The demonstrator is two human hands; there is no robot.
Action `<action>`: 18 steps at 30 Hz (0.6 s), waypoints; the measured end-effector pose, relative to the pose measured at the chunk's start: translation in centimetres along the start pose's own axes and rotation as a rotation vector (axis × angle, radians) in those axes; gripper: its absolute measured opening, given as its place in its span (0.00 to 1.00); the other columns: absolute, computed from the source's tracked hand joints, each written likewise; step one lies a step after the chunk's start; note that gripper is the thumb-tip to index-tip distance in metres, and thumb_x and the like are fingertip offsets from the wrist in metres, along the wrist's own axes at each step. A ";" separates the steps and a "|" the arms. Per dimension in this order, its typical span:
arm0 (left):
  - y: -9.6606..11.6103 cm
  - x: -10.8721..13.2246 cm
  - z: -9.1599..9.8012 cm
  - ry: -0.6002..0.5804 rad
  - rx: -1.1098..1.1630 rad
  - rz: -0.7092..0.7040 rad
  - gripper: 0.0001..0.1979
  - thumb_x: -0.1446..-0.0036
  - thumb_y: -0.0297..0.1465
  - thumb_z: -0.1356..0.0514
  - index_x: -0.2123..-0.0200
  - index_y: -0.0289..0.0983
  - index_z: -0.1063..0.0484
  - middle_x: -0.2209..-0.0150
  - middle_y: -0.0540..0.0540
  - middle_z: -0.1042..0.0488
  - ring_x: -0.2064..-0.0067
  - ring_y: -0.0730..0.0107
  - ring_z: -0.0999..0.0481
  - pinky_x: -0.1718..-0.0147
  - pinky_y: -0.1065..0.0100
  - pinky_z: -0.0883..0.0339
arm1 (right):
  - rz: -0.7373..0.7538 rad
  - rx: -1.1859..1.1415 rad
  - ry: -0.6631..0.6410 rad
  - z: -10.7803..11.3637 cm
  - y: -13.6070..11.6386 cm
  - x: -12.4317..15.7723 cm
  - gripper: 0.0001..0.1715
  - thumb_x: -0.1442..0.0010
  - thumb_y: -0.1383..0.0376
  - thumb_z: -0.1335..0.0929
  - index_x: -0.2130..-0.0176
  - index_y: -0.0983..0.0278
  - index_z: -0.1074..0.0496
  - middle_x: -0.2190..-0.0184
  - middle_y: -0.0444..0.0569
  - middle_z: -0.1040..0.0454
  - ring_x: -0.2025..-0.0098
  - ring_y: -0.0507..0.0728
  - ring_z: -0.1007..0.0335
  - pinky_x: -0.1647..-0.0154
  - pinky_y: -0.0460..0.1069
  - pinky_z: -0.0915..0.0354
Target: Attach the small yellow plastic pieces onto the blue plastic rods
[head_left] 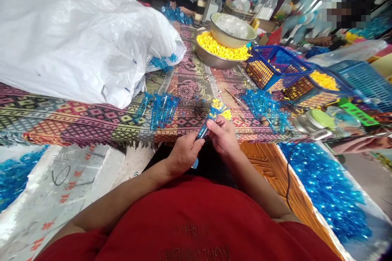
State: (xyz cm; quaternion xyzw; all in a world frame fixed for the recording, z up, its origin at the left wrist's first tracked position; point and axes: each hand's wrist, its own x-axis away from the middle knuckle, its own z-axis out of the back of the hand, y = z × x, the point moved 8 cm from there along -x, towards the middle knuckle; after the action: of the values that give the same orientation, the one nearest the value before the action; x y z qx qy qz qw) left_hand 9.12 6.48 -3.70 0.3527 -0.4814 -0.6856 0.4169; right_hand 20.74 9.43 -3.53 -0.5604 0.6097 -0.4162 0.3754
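In front of my red shirt, at the table's near edge, both hands meet on a translucent blue plastic piece (202,130), long and narrow. My left hand (183,151) closes on its lower end with thumb and fingers. My right hand (224,135) pinches it higher up, thumb on top. Beyond the fingers, blue and small yellow parts (216,104) show; whether they are joined to the held piece I cannot tell. Several similar blue pieces (164,108) lie side by side left of my hands. A heap of blue pieces (260,106) lies to the right.
A big white sack (76,28) covers the table's left. Behind stand a metal basin (211,59) of yellow parts and blue baskets (275,67). A round container (312,122) sits right. Blue pieces (329,189) fill a box below. Other people work at the back.
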 end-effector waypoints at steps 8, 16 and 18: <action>0.7 -0.7 1.5 0.064 -0.191 -0.087 0.13 0.38 0.33 0.50 0.65 0.34 0.28 0.71 0.46 0.26 0.70 0.70 0.29 0.70 0.70 0.37 | -0.002 0.200 -0.127 -0.8 0.7 0.5 0.16 0.51 0.56 0.26 0.74 0.65 0.31 0.79 0.41 0.32 0.77 0.48 0.39 0.74 0.45 0.40; 2.8 -2.3 3.9 0.170 -0.119 -0.129 0.08 0.46 0.33 0.42 0.69 0.34 0.27 0.66 0.46 0.25 0.63 0.68 0.28 0.61 0.67 0.35 | 0.149 0.679 -0.331 -2.5 -0.6 1.4 0.16 0.46 0.56 0.31 0.75 0.64 0.36 0.78 0.40 0.39 0.76 0.49 0.44 0.74 0.45 0.44; 2.1 -2.4 3.9 0.208 -0.015 -0.049 0.08 0.46 0.33 0.42 0.70 0.34 0.28 0.68 0.46 0.25 0.64 0.67 0.27 0.61 0.66 0.34 | 0.193 0.770 -0.375 -3.4 -0.7 1.9 0.15 0.45 0.57 0.32 0.74 0.64 0.36 0.77 0.41 0.37 0.74 0.49 0.43 0.72 0.46 0.43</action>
State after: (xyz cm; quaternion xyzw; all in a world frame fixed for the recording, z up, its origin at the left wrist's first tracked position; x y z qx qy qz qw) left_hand 7.09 9.67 -0.35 0.4304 -0.4215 -0.6589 0.4506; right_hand 17.68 7.82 -1.62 -0.3861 0.3810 -0.4673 0.6982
